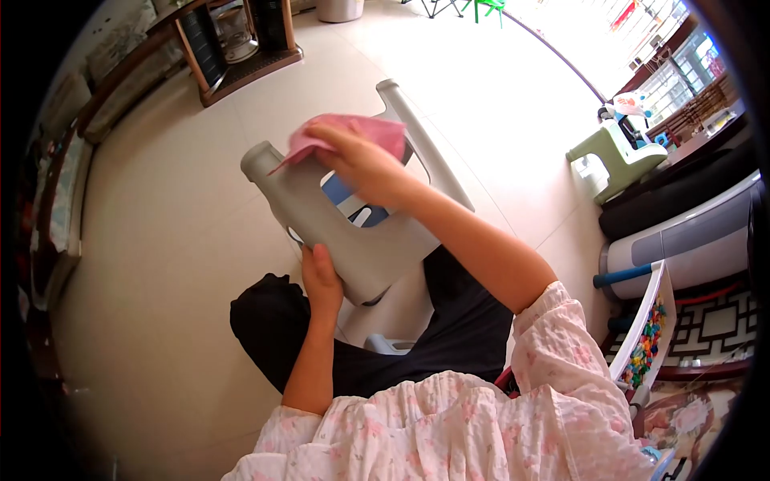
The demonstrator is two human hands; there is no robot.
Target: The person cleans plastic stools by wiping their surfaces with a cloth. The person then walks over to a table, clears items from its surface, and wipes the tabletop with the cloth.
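A grey plastic stool [377, 260] with cut-out openings lies tilted over my lap, two of its legs pointing away from me. My left hand [322, 276] grips its near left edge, thumb on top and the other fingers hidden beneath. A pink cloth [361, 132] is under my right hand [361, 164], which presses it on the stool's far part between the legs; the right hand is slightly blurred. Through the openings, something blue and white shows behind the stool. Below, between my knees, sits a light blue-grey plastic piece [389, 345].
At the back left stands a wooden cabinet [249, 72] near a bin [340, 10]. A green stool [613, 160] with items on it stands at the right. Nearer on the right are a grey and white cylinder [682, 248] and a white-framed holder [642, 321] of colourful pieces.
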